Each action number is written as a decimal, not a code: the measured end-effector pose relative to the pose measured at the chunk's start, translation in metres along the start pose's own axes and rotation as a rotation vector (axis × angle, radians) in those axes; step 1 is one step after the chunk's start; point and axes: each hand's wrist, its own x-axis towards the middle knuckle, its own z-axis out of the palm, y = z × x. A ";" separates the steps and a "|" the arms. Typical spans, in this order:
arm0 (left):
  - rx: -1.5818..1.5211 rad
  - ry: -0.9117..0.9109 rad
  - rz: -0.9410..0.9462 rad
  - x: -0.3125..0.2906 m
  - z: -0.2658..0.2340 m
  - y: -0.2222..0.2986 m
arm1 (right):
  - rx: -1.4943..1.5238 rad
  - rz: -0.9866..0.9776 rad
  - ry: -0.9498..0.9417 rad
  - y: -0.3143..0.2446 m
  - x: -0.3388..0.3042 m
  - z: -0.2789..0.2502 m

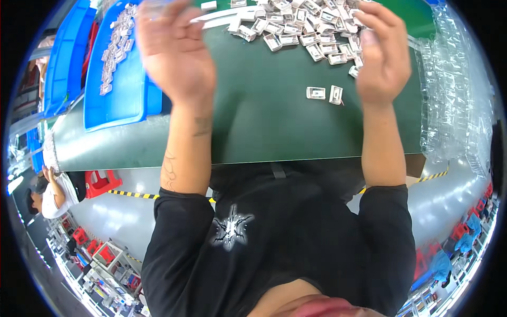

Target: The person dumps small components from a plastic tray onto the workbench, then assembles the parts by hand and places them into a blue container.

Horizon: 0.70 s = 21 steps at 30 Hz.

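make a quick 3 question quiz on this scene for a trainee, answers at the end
1. Multiple choice: on which side of the green table are the clear plastic trays?
a) left
b) middle
c) right

2. True or false: the blue tray nearest the left hand has small white pieces in it.

3. Count: how many small white pieces lie apart from the heap, on the side nearer the person's body?

Key:
1. c
2. True
3. Two
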 end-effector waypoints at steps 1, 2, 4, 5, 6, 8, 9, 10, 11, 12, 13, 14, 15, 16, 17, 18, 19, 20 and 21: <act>-0.018 0.080 0.020 0.001 -0.004 -0.002 | 0.033 0.025 -0.010 0.010 0.004 -0.004; -0.038 0.162 0.036 0.006 -0.013 0.000 | 0.062 0.052 -0.023 0.018 0.005 -0.007; 0.048 -0.021 -0.164 0.002 -0.025 -0.008 | 0.039 0.136 -0.432 0.028 0.003 -0.015; 0.062 -0.120 -0.250 -0.001 -0.029 -0.013 | 0.074 0.252 -0.632 0.031 0.001 -0.017; 0.059 -0.118 -0.255 -0.006 -0.030 -0.019 | 0.009 0.241 -0.831 0.031 -0.002 -0.018; 0.498 -0.424 -0.200 -0.016 -0.024 -0.026 | -0.144 0.444 -1.152 0.028 -0.007 -0.022; 0.845 -0.687 -0.084 -0.023 -0.020 -0.025 | -0.191 0.382 -1.127 0.025 -0.009 -0.019; 1.064 -0.856 -0.169 -0.028 -0.013 -0.024 | -0.201 0.430 -1.149 0.024 -0.009 -0.018; 1.190 -1.004 -0.010 -0.033 -0.006 -0.028 | -0.210 0.407 -1.188 0.022 -0.009 -0.016; 1.239 -1.103 -0.034 -0.039 0.000 -0.032 | -0.225 0.351 -1.192 0.020 -0.009 -0.014; 1.313 -1.152 -0.079 -0.046 0.005 -0.035 | -0.224 0.335 -1.169 0.019 -0.010 -0.012; 1.362 -1.187 -0.065 -0.053 0.008 -0.039 | -0.215 0.360 -1.204 0.018 -0.011 -0.010; 1.456 -1.223 0.003 -0.058 0.010 -0.043 | -0.221 0.345 -1.185 0.018 -0.013 -0.008; 1.458 -1.221 0.003 -0.061 0.009 -0.048 | -0.221 0.303 -1.135 0.019 -0.014 -0.006; 1.469 -1.220 0.034 -0.064 0.008 -0.052 | -0.221 0.330 -1.164 0.020 -0.016 -0.005; 1.473 -1.207 0.104 -0.064 0.006 -0.055 | -0.197 0.375 -1.155 0.022 -0.017 -0.003; 1.482 -1.219 0.070 -0.063 0.003 -0.056 | -0.185 0.390 -1.112 0.024 -0.018 -0.001; 1.438 -1.164 0.042 -0.062 0.001 -0.057 | -0.174 0.421 -1.144 0.025 -0.020 0.001; 1.377 -1.099 0.062 -0.059 0.000 -0.056 | -0.152 0.348 -1.065 0.027 -0.021 0.003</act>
